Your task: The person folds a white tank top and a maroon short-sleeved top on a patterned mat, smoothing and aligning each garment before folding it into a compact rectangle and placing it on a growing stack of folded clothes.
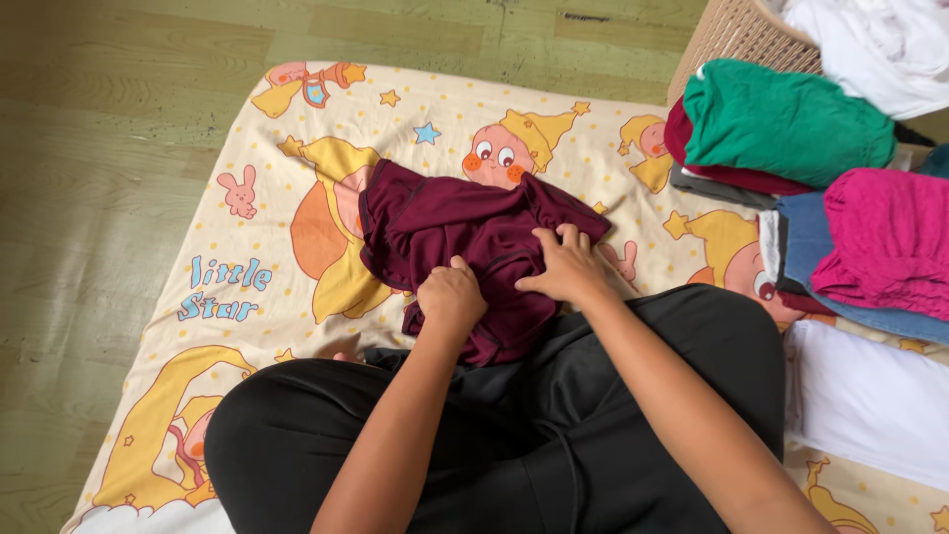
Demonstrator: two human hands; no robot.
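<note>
A head camera looks down at a person sitting cross-legged in black trousers (554, 435) on a cream cartoon-print sheet (227, 227) spread over a green wooden floor (99, 99). The sheet's left part lies open. A maroon garment (445, 227) lies bunched on the sheet just ahead of the knees, its long axis running left to right. The left hand (452, 294) is closed, gripping a fold at the garment's near edge. The right hand (566, 267), just beside it, presses flat and open on the garment's right end. Further right, well apart, stand stacked folded clothes (791, 119), green and pink on top, beside a wicker basket (732, 35).
</note>
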